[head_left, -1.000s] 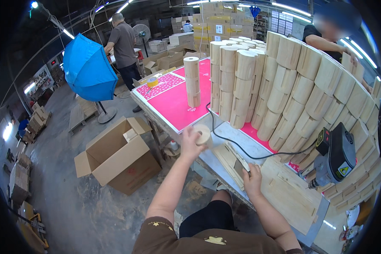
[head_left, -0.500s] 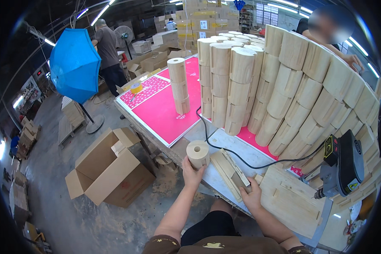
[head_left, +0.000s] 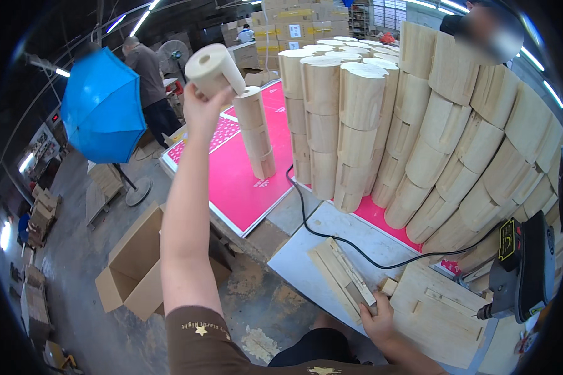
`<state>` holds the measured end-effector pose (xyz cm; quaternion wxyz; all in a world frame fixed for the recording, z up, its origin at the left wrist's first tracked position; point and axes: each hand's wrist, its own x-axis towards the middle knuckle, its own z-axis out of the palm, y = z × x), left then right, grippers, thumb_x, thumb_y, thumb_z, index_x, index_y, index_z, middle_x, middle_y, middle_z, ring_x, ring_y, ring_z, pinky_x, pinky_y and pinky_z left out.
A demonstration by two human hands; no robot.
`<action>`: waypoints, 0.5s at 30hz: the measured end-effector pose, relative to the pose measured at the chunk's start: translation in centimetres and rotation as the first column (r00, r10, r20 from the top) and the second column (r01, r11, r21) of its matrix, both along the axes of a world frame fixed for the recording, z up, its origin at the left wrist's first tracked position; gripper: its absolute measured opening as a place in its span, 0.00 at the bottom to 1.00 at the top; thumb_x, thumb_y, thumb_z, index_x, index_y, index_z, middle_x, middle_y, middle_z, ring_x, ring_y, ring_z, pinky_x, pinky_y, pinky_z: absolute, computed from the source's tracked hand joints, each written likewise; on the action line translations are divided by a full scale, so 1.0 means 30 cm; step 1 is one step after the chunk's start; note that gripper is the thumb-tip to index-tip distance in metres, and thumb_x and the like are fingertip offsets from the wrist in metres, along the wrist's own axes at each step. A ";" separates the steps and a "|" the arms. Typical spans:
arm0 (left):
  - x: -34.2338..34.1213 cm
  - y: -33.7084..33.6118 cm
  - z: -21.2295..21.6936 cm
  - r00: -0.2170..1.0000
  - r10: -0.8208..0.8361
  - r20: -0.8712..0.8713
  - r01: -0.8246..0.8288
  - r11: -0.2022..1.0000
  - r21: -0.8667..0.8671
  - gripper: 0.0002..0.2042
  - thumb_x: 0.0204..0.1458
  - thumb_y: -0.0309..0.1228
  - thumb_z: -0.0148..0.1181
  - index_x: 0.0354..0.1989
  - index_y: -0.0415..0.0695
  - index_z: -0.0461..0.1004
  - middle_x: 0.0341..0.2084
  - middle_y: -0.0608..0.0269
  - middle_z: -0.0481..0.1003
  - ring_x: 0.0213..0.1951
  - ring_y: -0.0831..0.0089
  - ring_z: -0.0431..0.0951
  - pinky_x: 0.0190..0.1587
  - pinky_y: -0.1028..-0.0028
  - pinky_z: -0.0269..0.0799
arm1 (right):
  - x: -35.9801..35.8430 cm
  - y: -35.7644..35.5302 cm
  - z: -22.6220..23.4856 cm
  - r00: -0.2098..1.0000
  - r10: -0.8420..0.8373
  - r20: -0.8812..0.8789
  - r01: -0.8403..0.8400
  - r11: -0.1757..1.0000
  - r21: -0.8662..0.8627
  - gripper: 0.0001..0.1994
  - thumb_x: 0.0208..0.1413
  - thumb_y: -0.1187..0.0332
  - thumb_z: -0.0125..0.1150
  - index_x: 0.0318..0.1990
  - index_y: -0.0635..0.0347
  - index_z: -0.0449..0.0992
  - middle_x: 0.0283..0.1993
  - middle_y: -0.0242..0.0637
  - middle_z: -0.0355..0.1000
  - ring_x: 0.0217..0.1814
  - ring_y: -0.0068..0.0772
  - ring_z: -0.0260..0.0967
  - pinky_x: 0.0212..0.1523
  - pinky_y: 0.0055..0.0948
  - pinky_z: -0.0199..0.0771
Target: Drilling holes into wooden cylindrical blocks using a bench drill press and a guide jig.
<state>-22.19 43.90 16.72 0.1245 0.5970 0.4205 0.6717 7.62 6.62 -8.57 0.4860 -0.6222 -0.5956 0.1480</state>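
Observation:
Raised at the upper left, my left hand [head_left: 206, 112] grips a pale wooden cylinder [head_left: 222, 70] with a round hole in its end face and a cut-out along its side. It is held near the top of a short stack of similar cylinders [head_left: 256, 140] standing on a pink sheet [head_left: 231, 197]. My right hand [head_left: 380, 320] rests low at the near end of a trough-like wooden jig [head_left: 331, 265], fingers curled on that end beside a greyish insert. The jig lies on a pale board [head_left: 294, 250] on the table.
Tall stacks of wooden cylinders [head_left: 360, 125] line the far and right sides. A drill-like power tool [head_left: 525, 262] stands at right, its black cable [head_left: 350, 247] crossing the board. An opened carton [head_left: 134, 256], a blue umbrella [head_left: 103, 103] and a person [head_left: 147, 81] are leftward; another person [head_left: 451, 24] is behind the stacks.
My left hand has lifted the cylinder from beside the jig up and left, close to the short stack's top. The right hand stays at the jig. The view has shifted slightly.

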 end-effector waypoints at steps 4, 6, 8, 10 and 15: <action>0.049 0.205 0.059 0.984 0.150 -0.101 -0.161 0.981 -0.109 0.37 0.32 0.37 0.73 0.50 0.32 0.60 0.42 0.46 0.71 0.44 0.62 0.75 0.45 0.69 0.71 | -0.005 0.003 0.016 1.000 -0.005 -0.024 0.006 1.000 0.019 0.13 0.40 0.79 0.61 0.36 0.66 0.69 0.31 0.48 0.68 0.32 0.51 0.68 0.33 0.37 0.69; 0.071 0.272 0.039 0.982 0.168 -0.091 -0.177 0.978 -0.108 0.38 0.30 0.39 0.74 0.48 0.33 0.61 0.42 0.46 0.72 0.43 0.60 0.75 0.45 0.69 0.71 | -0.004 0.005 0.024 1.000 -0.006 -0.015 0.007 0.999 0.034 0.13 0.40 0.79 0.60 0.36 0.66 0.69 0.31 0.48 0.68 0.32 0.50 0.68 0.32 0.37 0.69; 0.084 0.317 0.015 0.961 0.250 -0.119 -0.268 0.947 -0.178 0.36 0.29 0.38 0.74 0.46 0.33 0.63 0.42 0.47 0.72 0.43 0.60 0.75 0.45 0.69 0.71 | -0.002 0.008 0.031 0.999 0.030 -0.019 -0.029 0.999 0.015 0.12 0.41 0.79 0.60 0.36 0.64 0.69 0.30 0.45 0.68 0.31 0.46 0.69 0.32 0.34 0.69; 0.090 0.344 -0.001 0.956 0.249 -0.157 -0.277 0.941 -0.196 0.36 0.28 0.38 0.74 0.46 0.33 0.64 0.42 0.47 0.73 0.43 0.60 0.75 0.45 0.68 0.71 | -0.002 0.012 0.037 1.000 0.022 -0.017 -0.022 1.000 -0.012 0.12 0.41 0.79 0.60 0.36 0.64 0.69 0.30 0.45 0.68 0.30 0.45 0.69 0.32 0.34 0.69; 0.108 0.362 -0.005 0.941 0.292 -0.173 -0.326 0.919 -0.222 0.34 0.28 0.39 0.74 0.44 0.33 0.66 0.40 0.48 0.74 0.42 0.59 0.76 0.43 0.68 0.72 | -0.002 0.015 0.050 0.999 0.036 -0.009 -0.037 0.999 -0.034 0.11 0.41 0.79 0.60 0.35 0.64 0.69 0.30 0.44 0.69 0.30 0.43 0.69 0.32 0.33 0.69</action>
